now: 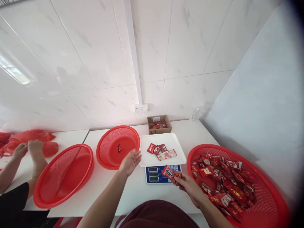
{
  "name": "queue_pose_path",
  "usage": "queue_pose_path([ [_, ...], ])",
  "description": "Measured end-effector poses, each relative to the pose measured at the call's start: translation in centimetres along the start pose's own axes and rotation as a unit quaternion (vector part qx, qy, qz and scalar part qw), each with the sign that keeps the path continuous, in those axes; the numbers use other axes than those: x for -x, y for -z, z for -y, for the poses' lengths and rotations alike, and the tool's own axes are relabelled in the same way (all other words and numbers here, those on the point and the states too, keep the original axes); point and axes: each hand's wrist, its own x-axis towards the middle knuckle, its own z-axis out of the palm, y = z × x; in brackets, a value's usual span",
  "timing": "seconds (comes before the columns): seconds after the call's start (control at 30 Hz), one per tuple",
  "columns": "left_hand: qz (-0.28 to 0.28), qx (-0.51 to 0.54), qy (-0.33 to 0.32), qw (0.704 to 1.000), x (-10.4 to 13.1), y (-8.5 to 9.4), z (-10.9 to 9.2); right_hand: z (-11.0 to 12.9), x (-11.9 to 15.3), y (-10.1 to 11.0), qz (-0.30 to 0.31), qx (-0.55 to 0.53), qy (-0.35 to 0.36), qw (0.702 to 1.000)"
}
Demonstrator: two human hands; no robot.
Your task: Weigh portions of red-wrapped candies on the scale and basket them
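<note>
My right hand [187, 186] is closed on red snack packets [169, 173], held over the blue keypad of a scale [152, 181]. Palm up and fingers spread, my left hand [130, 162] holds nothing beside the scale's white tray [177, 142]. Several small red packets [156, 148] and a pink patterned packet [167, 155] lie on that tray. To the right, a large red basket [273, 193] holds many red packets [220, 177]. Left of the tray, a red basket [108, 136] contains one small dark red packet [119, 148].
Another red basket [86, 177] stands further left. Beyond it are a co-worker's hands [35, 152] near red plastic bags [30, 137]. A cardboard box [159, 130] with red packets stands behind the scale, and a clear bottle [196, 114] by the wall.
</note>
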Motion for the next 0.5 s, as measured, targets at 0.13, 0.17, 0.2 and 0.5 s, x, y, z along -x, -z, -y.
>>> queue_pose_path([
  [0.13,0.060,-0.358,-0.137,0.922,-1.8,-2.8,3.9,0.1,0.1,0.1,-0.011,-0.008,0.006,1.000],
  [0.17,0.079,-0.428,-0.188,0.881,-2.5,-3.7,4.5,0.1,0.1,0.1,-0.014,-0.010,0.007,1.000],
  [0.2,0.096,-0.488,-0.227,0.837,-3.3,-4.5,4.9,0.1,0.1,0.3,-0.017,-0.013,0.010,1.000],
  [0.5,0.099,-0.703,-0.223,0.668,-8.8,-7.5,6.1,-3.1,-0.9,4.7,-0.233,-0.102,0.049,0.966],
])
